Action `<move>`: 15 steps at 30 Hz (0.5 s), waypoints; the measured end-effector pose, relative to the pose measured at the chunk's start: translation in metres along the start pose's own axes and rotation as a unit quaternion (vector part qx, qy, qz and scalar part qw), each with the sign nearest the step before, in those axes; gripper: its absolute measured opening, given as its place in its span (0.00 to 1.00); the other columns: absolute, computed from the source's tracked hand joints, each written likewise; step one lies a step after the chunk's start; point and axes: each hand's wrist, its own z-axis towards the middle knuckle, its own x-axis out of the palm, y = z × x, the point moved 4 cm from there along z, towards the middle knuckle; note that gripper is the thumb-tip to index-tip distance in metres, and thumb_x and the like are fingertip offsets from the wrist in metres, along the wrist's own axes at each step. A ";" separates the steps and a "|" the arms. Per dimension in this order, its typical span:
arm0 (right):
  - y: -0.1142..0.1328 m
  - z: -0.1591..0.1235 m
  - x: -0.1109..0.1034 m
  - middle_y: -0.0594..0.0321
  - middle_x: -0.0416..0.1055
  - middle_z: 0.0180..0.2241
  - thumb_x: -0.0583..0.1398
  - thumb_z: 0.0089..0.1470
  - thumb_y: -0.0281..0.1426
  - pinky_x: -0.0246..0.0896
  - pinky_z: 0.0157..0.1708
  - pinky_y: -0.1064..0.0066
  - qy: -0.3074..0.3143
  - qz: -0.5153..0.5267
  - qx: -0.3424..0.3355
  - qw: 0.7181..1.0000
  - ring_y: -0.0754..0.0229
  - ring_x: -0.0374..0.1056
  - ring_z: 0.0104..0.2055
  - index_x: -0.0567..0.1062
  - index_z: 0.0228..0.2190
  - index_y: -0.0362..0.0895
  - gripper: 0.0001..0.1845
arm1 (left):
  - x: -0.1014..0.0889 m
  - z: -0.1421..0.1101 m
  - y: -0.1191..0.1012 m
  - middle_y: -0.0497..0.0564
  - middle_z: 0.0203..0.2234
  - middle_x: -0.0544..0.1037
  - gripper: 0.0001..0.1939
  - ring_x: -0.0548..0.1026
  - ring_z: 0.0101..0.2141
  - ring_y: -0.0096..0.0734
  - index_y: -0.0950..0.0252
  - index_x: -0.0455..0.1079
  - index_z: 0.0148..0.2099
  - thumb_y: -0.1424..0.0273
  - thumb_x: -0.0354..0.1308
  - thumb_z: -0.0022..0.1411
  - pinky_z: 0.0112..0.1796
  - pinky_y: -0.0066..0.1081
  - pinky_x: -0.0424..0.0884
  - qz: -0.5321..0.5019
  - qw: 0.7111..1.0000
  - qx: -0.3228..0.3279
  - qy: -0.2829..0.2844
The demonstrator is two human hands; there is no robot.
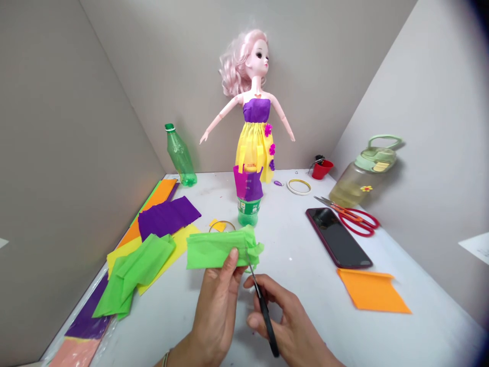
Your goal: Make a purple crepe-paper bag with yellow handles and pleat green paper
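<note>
My left hand [216, 311] pinches a gathered strip of green crepe paper [216, 250] from below. My right hand [278, 321] holds a pair of black-handled scissors [265, 318], whose thin blades rise to the bunched right end of the strip. Beyond the paper, a pink-haired fashion doll [254, 148] stands in a purple and yellow paper dress. A green plastic bottle base [249, 211] wrapped with purple paper [248, 183] stands in front of the doll.
Stacked crepe sheets [153, 239] in green, purple, yellow and orange lie at left. A phone [338, 238], red-handled scissors [355, 219], an orange paper piece [372, 290], a water jug [362, 173], a green bottle [180, 155], a red cup [321, 169] and a tape ring [298, 186] surround the hands.
</note>
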 end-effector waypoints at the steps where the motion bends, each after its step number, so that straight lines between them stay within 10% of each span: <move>1: 0.001 0.000 -0.001 0.68 0.62 0.24 0.64 0.47 0.45 0.55 0.31 0.71 -0.002 0.004 -0.001 1.000 0.59 0.58 0.29 0.72 0.39 0.44 0.21 | 0.000 0.000 0.000 0.45 0.23 0.73 0.08 0.75 0.36 0.31 0.64 0.72 0.29 0.69 0.66 0.57 0.47 0.33 0.71 0.007 1.000 0.002 0.001; 15: 0.001 -0.003 -0.002 0.67 0.60 0.23 0.61 0.47 0.55 0.51 0.29 0.71 -0.028 -0.027 -0.006 0.999 0.58 0.56 0.30 0.72 0.38 0.44 0.28 | 0.002 0.000 0.002 0.47 0.29 0.78 0.07 0.76 0.36 0.31 0.64 0.76 0.34 0.72 0.69 0.52 0.42 0.31 0.73 0.013 1.000 0.012 0.007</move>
